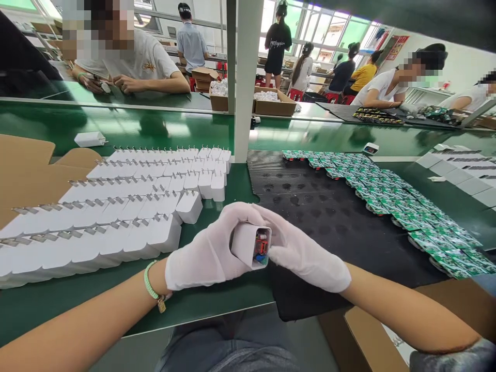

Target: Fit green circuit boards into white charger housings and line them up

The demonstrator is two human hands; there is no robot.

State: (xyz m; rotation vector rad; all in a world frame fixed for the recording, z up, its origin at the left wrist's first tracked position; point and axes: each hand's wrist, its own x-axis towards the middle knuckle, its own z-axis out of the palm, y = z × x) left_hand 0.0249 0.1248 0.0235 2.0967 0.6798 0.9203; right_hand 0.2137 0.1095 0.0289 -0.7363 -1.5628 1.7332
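Note:
Both of my hands wear thin white gloves and meet over the front of the bench. My left hand (211, 253) is wrapped round a white charger housing (243, 242), whose open end faces right. Inside that end, red and blue electronic parts show. My right hand (306, 253) closes on the housing's open end, thumb at the near edge and fingers at the far side, partly hidden. To the left stand rows of white charger housings (132, 240) with metal prongs up. Green circuit boards (411, 206) lie in stepped rows to the right.
A black mat (310, 217) lies under the boards on the green bench (217, 294). A white post (246, 77) rises ahead. Single housings lie farther back, one on its side (90, 139). Cardboard (27, 160) is at left, a carton (372, 341) lower right. Co-workers (147, 62) sit opposite.

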